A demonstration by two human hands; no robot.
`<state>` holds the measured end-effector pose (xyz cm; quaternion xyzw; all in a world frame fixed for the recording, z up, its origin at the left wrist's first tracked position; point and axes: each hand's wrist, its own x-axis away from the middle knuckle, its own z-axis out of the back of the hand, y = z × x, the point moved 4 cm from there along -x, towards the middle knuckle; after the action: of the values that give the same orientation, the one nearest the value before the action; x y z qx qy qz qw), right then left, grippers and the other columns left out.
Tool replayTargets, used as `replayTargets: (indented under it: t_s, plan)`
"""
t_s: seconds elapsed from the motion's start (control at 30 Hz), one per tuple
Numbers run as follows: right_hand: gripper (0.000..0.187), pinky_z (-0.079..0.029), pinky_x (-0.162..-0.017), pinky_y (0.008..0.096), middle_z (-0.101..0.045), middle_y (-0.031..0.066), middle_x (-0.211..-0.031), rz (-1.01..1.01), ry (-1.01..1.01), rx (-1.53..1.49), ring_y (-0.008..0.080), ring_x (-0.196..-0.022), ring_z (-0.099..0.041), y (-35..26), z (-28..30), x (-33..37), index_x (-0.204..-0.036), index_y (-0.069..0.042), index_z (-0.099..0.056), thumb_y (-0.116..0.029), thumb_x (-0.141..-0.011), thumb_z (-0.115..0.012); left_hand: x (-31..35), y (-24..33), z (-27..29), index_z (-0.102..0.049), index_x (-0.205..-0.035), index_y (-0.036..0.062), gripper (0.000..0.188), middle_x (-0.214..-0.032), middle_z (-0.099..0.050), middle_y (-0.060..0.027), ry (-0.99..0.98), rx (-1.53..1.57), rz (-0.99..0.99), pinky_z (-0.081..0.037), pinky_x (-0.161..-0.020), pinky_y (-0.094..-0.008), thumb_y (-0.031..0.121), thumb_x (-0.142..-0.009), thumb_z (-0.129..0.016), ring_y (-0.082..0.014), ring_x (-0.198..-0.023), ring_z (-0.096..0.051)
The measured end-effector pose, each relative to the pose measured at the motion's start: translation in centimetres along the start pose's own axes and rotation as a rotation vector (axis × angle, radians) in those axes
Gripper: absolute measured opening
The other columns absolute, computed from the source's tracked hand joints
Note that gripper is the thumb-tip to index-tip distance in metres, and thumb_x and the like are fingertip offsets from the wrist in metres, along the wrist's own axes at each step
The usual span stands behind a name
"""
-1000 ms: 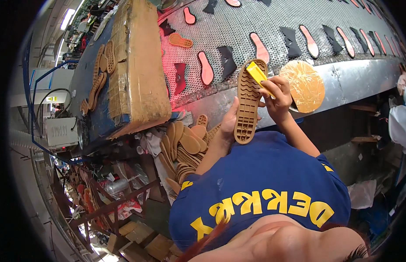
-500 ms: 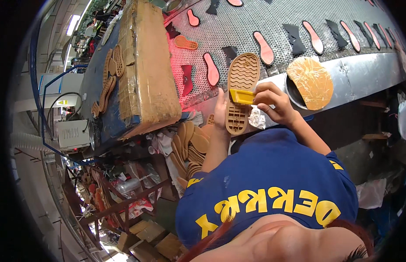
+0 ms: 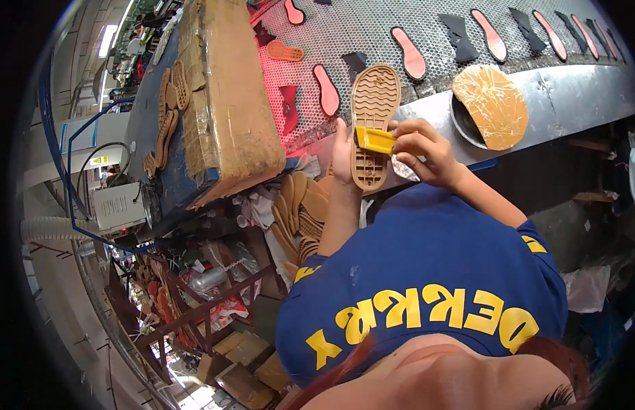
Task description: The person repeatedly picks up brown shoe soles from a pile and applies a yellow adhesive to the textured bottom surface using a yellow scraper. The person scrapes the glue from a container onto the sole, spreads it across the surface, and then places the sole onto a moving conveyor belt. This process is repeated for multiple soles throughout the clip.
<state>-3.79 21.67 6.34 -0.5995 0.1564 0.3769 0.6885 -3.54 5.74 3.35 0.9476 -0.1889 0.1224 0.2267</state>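
My left hand (image 3: 342, 156) holds a tan shoe sole (image 3: 376, 92) upright from its left side, with the thumb along the edge. The tread faces me: wavy ridges on the upper part, a grid of square hollows on the lower part. In my right hand (image 3: 427, 149) is a flat yellow tool (image 3: 375, 141), pinched by its right end. It lies across the narrow middle of the sole, seemingly touching it; its exact kind cannot be made out. Behind the sole, a crumpled white scrap (image 3: 403, 169) shows below my right fingers.
A mesh conveyor (image 3: 372, 34) carries pink insoles (image 3: 408, 53) and black cut pieces (image 3: 457, 39). On its metal edge sits a bowl (image 3: 461, 123) partly covered by a tan disc (image 3: 494, 109). A taped carton (image 3: 228, 102) stands left; loose soles (image 3: 300, 205) are piled below it.
My view has shifted a little, so the conveyor and the sole appear higher. The yellow tool has tilted and slid slightly toward the sole's lower end. Both hands keep their hold.
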Motion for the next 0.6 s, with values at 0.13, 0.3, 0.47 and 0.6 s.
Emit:
replayTargets:
  t_s: [0.13,0.3,0.47,0.6]
  plan:
    - [0.017,-0.053,-0.076,0.0357,-0.057,0.0131,-0.103,-0.021,-0.111,-0.095,0.0286,-0.091,-0.063,-1.5,-0.1,0.8,-0.093,-0.003,-0.062,-0.008,-0.081,-0.073,-0.8,0.1,1.5,-0.039,-0.14,-0.001,0.086,-0.125,-0.057,-0.024,-0.167,0.031,0.074,-0.058,-0.075,-0.044,0.067,-0.095,-0.009,-0.0315,-0.09,-0.066]
    - [0.014,-0.052,-0.078,0.0349,-0.058,0.0136,-0.1,-0.042,-0.068,-0.1,0.0279,-0.09,-0.063,-1.3,0.0,0.7,-0.09,-0.002,-0.062,-0.007,-0.082,-0.072,-1.0,0.1,3.0,-0.037,-0.141,0.0001,0.086,-0.125,-0.056,-0.0258,-0.113,0.068,0.055,-0.059,-0.072,-0.0469,0.067,-0.095,-0.008,-0.0342,-0.085,-0.067]
    - [0.016,-0.051,-0.08,0.0347,-0.058,0.014,-0.1,-0.039,-0.076,-0.061,0.0287,-0.093,-0.062,-1.3,-0.2,0.9,-0.092,-0.001,-0.062,-0.007,-0.082,-0.072,-1.2,-0.1,2.8,-0.035,-0.142,0.0006,0.085,-0.125,-0.055,-0.0272,-0.136,0.09,0.063,-0.059,-0.072,-0.0464,0.066,-0.095,-0.008,-0.0355,-0.085,-0.067]
    - [0.015,-0.051,-0.081,0.0355,-0.058,0.0138,-0.101,-0.059,-0.123,-0.098,0.0287,-0.093,-0.062,-1.5,-0.3,1.2,-0.091,-0.001,-0.06,-0.005,-0.081,-0.071,-1.4,-0.1,3.4,-0.036,-0.141,0.0002,0.084,-0.122,-0.056,-0.0273,-0.127,0.091,0.069,-0.059,-0.07,-0.0448,0.065,-0.096,-0.009,-0.034,-0.084,-0.066]
